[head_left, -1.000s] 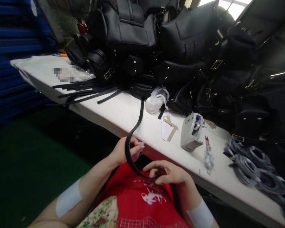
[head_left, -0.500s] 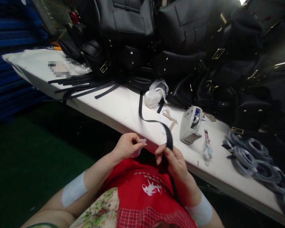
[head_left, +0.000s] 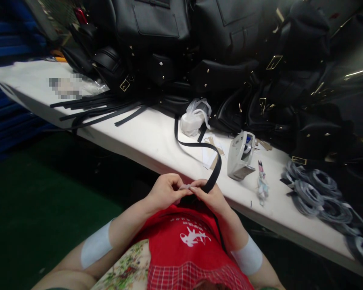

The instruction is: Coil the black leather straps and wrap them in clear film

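Note:
My left hand (head_left: pixel 165 192) is closed in a pinch on a small translucent piece of tape (head_left: pixel 185 187). My right hand (head_left: pixel 213 198) meets it, thumb and fingertips pressed together at the tape's other end. A long black strap (head_left: pixel 215 171) loops from the table into my right hand and passes under its fingers. Part of the strap hangs down in front of the red apron (head_left: pixel 181 225), and its end is hidden by my hands.
On the white table (head_left: pixel 133 143) stand a tape dispenser (head_left: pixel 239 159) and a white plastic bag (head_left: pixel 193 119). Thread snips (head_left: pixel 261 181) lie beyond the dispenser. Coiled straps (head_left: pixel 320 193) are at right, loose black straps (head_left: pixel 99 106) at left. Black leather bags (head_left: pixel 230 72) crowd the back.
My hands have come together: the right hand moved left to meet the left hand's fingertips at the tape. The strap's loop has shifted lower with it. The view has turned slightly right.

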Motion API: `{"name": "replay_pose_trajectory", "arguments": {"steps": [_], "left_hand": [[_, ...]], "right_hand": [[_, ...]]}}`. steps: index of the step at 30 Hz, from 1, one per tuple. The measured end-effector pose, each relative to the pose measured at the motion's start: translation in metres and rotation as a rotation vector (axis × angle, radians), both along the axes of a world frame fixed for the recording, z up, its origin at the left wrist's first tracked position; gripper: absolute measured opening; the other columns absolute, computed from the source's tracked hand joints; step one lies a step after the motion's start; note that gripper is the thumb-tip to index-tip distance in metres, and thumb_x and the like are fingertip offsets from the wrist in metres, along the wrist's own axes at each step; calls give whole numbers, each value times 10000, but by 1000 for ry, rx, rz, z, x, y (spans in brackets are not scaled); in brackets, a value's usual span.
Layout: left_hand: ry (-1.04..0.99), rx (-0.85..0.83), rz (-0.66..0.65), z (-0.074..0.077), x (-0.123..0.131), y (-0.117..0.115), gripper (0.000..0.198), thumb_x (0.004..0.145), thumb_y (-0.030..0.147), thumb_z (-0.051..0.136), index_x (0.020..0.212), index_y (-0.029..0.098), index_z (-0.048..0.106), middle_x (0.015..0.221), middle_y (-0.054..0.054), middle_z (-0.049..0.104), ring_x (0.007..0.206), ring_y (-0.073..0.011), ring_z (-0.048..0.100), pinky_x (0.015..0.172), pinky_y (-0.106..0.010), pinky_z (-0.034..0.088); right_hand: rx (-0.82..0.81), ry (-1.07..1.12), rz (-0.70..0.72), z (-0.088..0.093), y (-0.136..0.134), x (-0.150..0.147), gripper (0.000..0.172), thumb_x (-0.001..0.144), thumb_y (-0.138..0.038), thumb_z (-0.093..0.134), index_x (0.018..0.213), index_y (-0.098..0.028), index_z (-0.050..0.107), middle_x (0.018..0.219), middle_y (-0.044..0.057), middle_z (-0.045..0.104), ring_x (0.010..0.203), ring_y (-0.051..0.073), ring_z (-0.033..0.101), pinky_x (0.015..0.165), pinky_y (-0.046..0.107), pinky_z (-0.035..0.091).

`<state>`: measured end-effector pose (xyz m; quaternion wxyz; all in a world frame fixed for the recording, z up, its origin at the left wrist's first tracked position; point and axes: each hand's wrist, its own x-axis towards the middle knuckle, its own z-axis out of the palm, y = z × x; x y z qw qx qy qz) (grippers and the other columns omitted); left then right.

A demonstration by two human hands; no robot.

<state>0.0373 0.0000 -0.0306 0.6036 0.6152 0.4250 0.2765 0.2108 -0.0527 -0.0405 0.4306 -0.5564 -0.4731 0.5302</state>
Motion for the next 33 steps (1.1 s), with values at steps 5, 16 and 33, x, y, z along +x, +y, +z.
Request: {"name": "replay_pose_trajectory", "arguments": {"steps": [5, 16, 33], "left_hand": [[-89, -49, -13, -1, -1, 2, 334, 684, 348, 793, 553, 145, 564, 484, 4, 590, 429, -99, 533, 430, -202, 420], [-142, -18, -164, 2, -7, 12, 262, 773, 369, 731, 717, 114, 729, 646, -61, 688, 566, -133, 603, 538, -229, 490], [-122, -27, -125, -4, -2, 1, 344, 747, 368, 739, 545, 147, 570, 505, -5, 583, 476, -94, 516, 469, -205, 408]], "right_hand": [[51, -164, -18, 3, -3, 2, 183, 809, -347, 664, 785, -171, 707, 697, 37, 681, 644, 157, 592, 607, 273, 490], [80, -226, 2, 8, -11, 12, 183, 824, -338, 651, 799, -163, 700, 667, 31, 651, 591, 138, 542, 562, 257, 458], [149, -91, -136, 10, -18, 22, 504, 941, -569, 440, 870, -166, 734, 514, -2, 540, 479, 118, 475, 491, 255, 404]]}}
